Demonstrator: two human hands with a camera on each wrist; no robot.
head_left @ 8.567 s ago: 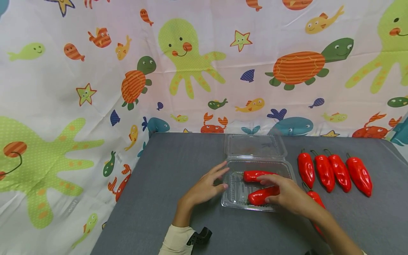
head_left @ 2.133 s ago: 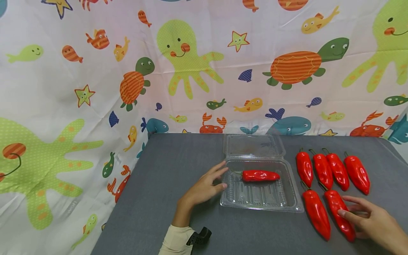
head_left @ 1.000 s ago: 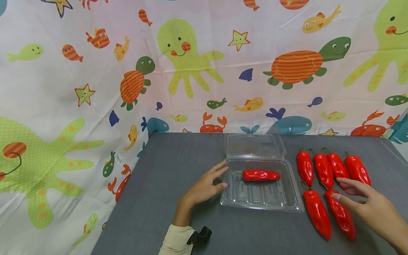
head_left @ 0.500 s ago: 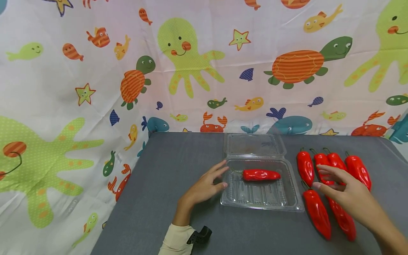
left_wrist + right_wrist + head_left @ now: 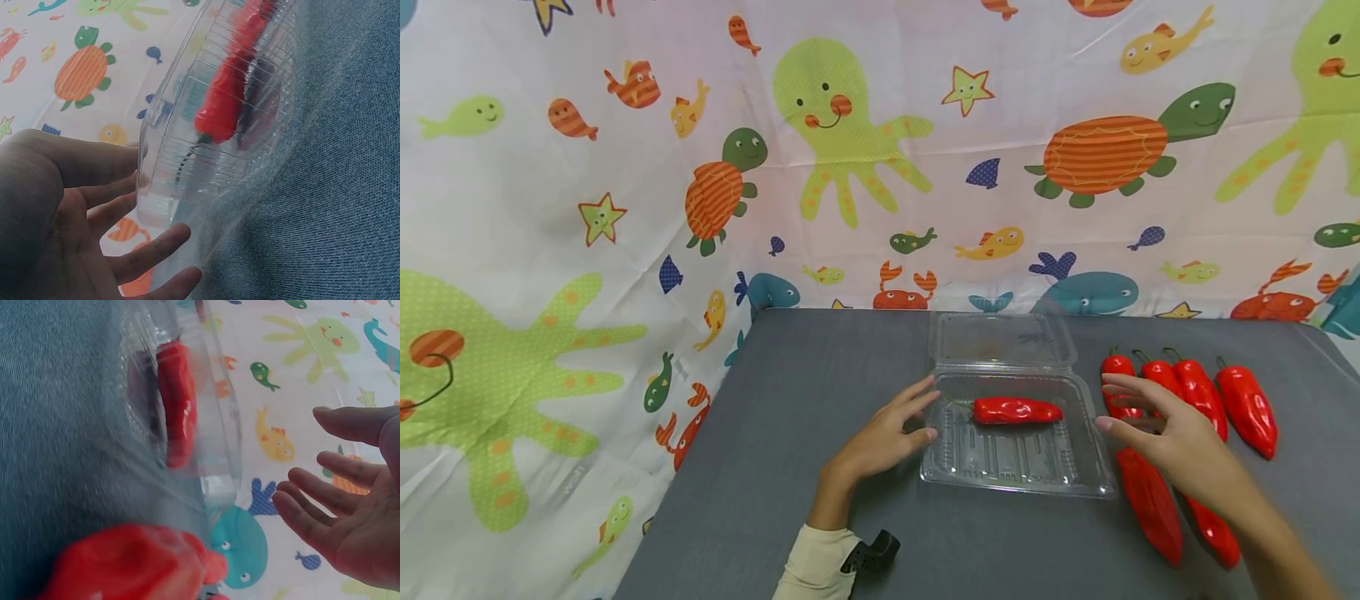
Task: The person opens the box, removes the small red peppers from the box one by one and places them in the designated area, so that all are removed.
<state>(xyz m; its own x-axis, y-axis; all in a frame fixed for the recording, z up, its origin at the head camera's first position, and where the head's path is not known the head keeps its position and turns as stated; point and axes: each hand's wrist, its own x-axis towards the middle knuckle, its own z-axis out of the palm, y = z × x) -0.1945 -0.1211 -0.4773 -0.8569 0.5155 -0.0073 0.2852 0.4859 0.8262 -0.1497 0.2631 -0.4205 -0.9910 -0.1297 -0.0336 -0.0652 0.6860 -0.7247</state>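
A clear plastic clamshell container [image 5: 992,467] lies on the grey table with its lid [image 5: 996,342] folded back. Inside, toward the back, one red pepper [image 5: 1017,411] lies crosswise, its stem to the left. My left hand [image 5: 880,437] is at the container's left side, fingers spread, fingertips at the rim in the left wrist view. My right hand [image 5: 1176,433] hovers over the loose peppers beside the container's right edge. Its fingers are parted and the palm [image 5: 375,537] holds nothing. Behind and below it, two front peppers [image 5: 1150,504] are partly covered by the hand and forearm.
Several more red peppers stand in a back row to the right, the outermost pepper [image 5: 1247,410] fully visible. A curtain [image 5: 850,250] printed with sea animals hangs behind and to the left of the table [image 5: 760,500].
Earlier, two peppers lay in the container; one was set down on the table at right. My right hand released it and has moved left toward the container. The left hand stays put.
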